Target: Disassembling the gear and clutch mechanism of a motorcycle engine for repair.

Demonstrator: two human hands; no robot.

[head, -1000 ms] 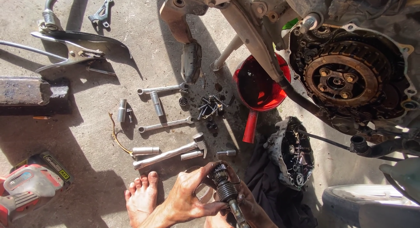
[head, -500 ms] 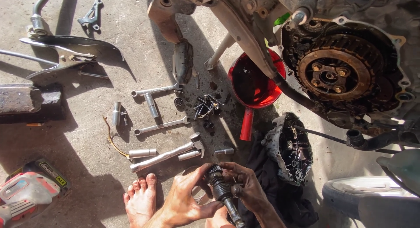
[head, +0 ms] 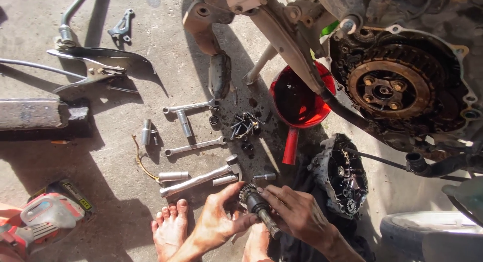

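Both hands have closed in on the geared shaft [head: 259, 209] since one second ago, when only the left hand was near it and the right one was hardly seen; the shaft itself stays at almost the same place, low in the middle of the head view. Now the left hand [head: 217, 223] has its thumb and fingers curled against the shaft from the left side, and the right hand [head: 297, 211] lies over it from the right, fingers pressed on the toothed end, so both are pinching this one part between them. It is tilted, with the gear end up and left and the dark rod end pointing down and right. Just left of the hands a bare foot [head: 170, 227] rests on the concrete floor [head: 100, 161]. Above the hands lie a long socket wrench [head: 198, 179], an open spanner [head: 195, 146], some small sockets [head: 173, 176] and a little heap of dark bolts [head: 244, 125]. A red funnel [head: 301, 103] with dark oil inside stands further up, under the motorcycle frame. At the right the open engine [head: 397, 88] shows its round clutch, and the removed engine cover [head: 342, 176] lies on a dark cloth just right of the right hand. A red power tool [head: 43, 216] sits at the lower left corner.
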